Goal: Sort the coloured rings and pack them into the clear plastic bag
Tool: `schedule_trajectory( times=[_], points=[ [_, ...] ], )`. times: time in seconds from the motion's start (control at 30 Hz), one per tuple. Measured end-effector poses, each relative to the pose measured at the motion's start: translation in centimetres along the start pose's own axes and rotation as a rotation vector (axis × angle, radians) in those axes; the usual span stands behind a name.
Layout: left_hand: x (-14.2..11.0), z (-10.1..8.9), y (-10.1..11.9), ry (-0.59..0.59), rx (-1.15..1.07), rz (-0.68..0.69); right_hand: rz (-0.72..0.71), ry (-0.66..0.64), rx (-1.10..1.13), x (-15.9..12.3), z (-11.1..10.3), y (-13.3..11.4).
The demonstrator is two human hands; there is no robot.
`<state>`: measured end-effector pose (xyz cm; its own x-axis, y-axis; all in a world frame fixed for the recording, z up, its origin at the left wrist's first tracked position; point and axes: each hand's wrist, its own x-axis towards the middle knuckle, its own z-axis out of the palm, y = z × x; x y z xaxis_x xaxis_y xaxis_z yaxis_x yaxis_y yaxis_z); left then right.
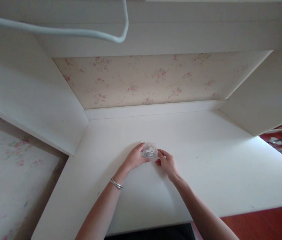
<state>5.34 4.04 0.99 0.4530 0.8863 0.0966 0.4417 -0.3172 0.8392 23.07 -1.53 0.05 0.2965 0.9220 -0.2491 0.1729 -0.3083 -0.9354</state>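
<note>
A small clear plastic container [149,150] with pale and greyish bits inside is held above or on the white desk. My left hand [136,156] wraps round its left side, thumb below and fingers above. At its right edge, my right hand [166,163] pinches with thumb and forefinger, the other fingers curled in. The contents are too small to name. A silver bangle [116,183] circles my left wrist.
The white desk [206,160] runs between two side panels. Behind it is floral wallpaper [141,81]. A white cable or tube [63,31] hangs across the upper left. A dark object [153,232] lies at the front edge, with reddish floor [263,221] at right.
</note>
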Motion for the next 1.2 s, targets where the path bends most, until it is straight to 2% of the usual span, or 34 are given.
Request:
schedule_trajectory(
  times=[0.27, 0.37, 0.63, 0.77, 0.93, 1.2],
  points=[
    [0.1, -0.5, 0.0, -0.060, -0.042, -0.038, -0.052, -0.003, -0.199, 0.0, -0.4, -1.0],
    [0.2, -0.7, 0.2, -0.101, -0.068, -0.039, -0.070, 0.016, -0.213, -0.1, -0.4, -1.2],
    [0.7, -1.0, 0.3, -0.086, -0.032, -0.020, -0.117, 0.047, -0.222, -0.6, -0.3, -1.6],
    [0.9, -1.5, 0.3, -0.167, -0.084, -0.071, -0.122, 0.016, -0.309, -0.8, -0.2, -1.6],
    [1.0, -1.9, 0.5, -0.277, -0.153, -0.128, -0.172, 0.044, -0.424, -0.7, -0.1, -1.4],
    [1.7, -1.7, 0.1, -0.291, -0.206, -0.153, -0.180, -0.026, -0.467, -0.6, -0.3, -1.4]
  ],
)
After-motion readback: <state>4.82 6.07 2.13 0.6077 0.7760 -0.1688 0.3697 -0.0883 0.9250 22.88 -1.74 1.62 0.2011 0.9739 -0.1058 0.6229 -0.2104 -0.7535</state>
